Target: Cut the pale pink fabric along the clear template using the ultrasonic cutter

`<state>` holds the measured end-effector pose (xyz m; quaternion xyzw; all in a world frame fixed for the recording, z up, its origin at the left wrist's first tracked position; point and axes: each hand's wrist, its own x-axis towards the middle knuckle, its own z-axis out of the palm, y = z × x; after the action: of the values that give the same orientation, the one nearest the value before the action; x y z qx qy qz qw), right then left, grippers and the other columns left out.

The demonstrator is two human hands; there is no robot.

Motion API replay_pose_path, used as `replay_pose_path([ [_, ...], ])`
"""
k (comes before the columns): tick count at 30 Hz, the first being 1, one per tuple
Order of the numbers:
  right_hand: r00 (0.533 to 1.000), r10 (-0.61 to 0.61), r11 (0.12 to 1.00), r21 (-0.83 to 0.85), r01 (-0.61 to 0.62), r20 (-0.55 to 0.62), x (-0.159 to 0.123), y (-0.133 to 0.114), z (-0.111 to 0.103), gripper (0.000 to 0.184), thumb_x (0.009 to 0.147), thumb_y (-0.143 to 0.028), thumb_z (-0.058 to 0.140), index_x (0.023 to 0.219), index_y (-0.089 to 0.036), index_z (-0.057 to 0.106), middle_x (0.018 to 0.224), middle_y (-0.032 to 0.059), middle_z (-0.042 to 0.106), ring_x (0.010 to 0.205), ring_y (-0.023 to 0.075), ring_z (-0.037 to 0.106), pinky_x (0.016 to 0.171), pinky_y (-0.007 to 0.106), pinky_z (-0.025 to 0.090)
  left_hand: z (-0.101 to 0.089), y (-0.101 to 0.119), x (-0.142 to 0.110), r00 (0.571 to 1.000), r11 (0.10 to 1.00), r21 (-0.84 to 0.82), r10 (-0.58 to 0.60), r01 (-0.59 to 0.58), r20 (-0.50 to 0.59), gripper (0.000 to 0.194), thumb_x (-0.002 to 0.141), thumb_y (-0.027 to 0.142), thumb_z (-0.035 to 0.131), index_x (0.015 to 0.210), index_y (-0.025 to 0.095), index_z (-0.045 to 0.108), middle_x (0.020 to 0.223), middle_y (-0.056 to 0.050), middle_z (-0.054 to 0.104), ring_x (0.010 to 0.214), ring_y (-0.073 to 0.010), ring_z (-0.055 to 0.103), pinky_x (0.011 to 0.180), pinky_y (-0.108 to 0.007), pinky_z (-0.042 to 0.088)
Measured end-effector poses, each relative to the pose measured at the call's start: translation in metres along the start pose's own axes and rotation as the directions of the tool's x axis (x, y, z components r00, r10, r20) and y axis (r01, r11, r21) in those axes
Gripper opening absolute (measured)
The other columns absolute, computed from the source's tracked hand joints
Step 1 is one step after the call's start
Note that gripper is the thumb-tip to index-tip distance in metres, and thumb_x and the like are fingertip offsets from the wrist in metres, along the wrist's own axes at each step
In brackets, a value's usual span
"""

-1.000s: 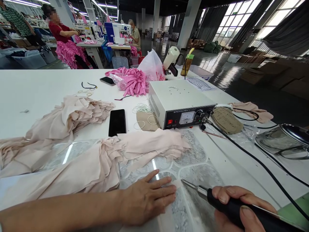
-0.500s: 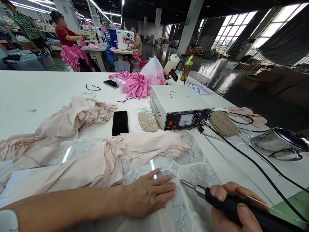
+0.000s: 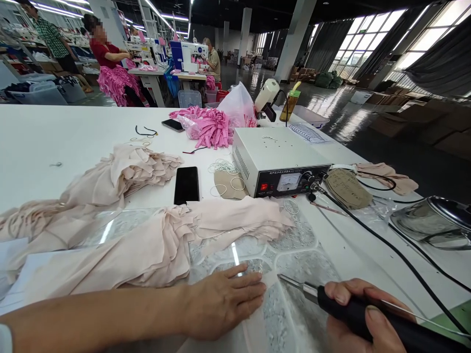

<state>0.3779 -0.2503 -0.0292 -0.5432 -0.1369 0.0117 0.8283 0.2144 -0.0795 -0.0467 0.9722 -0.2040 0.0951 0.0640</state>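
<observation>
The left hand [image 3: 230, 299] is lying flat, fingers a bit spread and not gripping anything, right on top of a pale fabric strip [image 3: 255, 332]. So most of the strip's middle is hidden; you just get the far end poking out past the fingertips and a near bit that runs off the bottom of the view. Its long axis goes near to far, far end leaning a little right.

The right hand [image 3: 379, 321] has its fingers wrapped snugly round a black handheld tool [image 3: 344, 305], thumb along the near side. Back end's cut off at the lower right. The tool slants from near right up to far left, with the thin metal tip pointing left, just beside the strip's far end. Honestly can't tell if the tip touches the strip or the patterned clear mat [image 3: 305, 267] under it.

Writing-wise: the control box [image 3: 281, 146] has a line of Chinese characters over its meter, too blurry for me to read properly. The brown card template [image 3: 349, 190] on the right of the bench [image 3: 73, 132] has handwriting, also illegible. Red print on the plastic bag [image 3: 237, 103] is mostly lost in folds, and the far sewing machine's [image 3: 195, 51] lettering is too tiny.
</observation>
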Motion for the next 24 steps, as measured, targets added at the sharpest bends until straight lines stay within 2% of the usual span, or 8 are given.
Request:
replay_pose_path([
  [5,0.998,0.022,1.0,0.021,-0.023,0.061,0.002,0.006,-0.007,0.012,0.074,-0.028,0.061,0.082,-0.023,0.053,0.073,-0.0019,0.048,0.059,0.0151,0.049,0.053,0.037,0.049,-0.002,0.001,0.0,1.0,1.0,0.01,0.022,-0.022,-0.021,0.035,0.101,0.015,0.036,0.129,0.005,0.054,0.135,-0.013,0.056,0.129,-0.0237,0.048,0.11,-0.042,0.038],
  [10,0.999,-0.006,1.0,0.031,0.005,0.043,0.0,0.006,-0.009,0.011,0.073,-0.024,0.06,0.082,-0.022,0.054,0.074,-0.001,0.049,0.059,0.0153,0.049,0.051,0.036,0.049,-0.002,0.002,0.002,0.998,0.999,0.018,0.029,-0.028,-0.054,0.033,0.1,0.014,0.036,0.124,0.005,0.056,0.131,-0.013,0.058,0.123,-0.024,0.052,0.107,-0.042,0.041],
  [19,0.999,0.0,0.999,0.043,-0.003,0.053,-0.011,-0.001,0.014,0.01,0.071,-0.022,0.058,0.081,-0.021,0.055,0.071,-0.0013,0.05,0.057,0.0134,0.048,0.051,0.033,0.048,-0.006,0.004,0.003,0.997,0.999,0.05,0.017,-0.013,-0.077,0.033,0.1,0.012,0.033,0.12,0.006,0.059,0.13,-0.014,0.059,0.12,-0.0228,0.054,0.106,-0.041,0.042],
  [24,0.996,-0.006,0.999,0.044,0.002,0.087,-0.012,0.001,0.017,0.009,0.073,-0.023,0.059,0.081,-0.021,0.056,0.072,-0.0014,0.051,0.056,0.0129,0.048,0.05,0.033,0.049,-0.006,0.004,0.003,0.997,0.999,0.051,0.016,-0.011,-0.082,0.034,0.101,0.012,0.031,0.12,0.006,0.059,0.13,-0.014,0.059,0.119,-0.0235,0.054,0.105,-0.042,0.042],
])
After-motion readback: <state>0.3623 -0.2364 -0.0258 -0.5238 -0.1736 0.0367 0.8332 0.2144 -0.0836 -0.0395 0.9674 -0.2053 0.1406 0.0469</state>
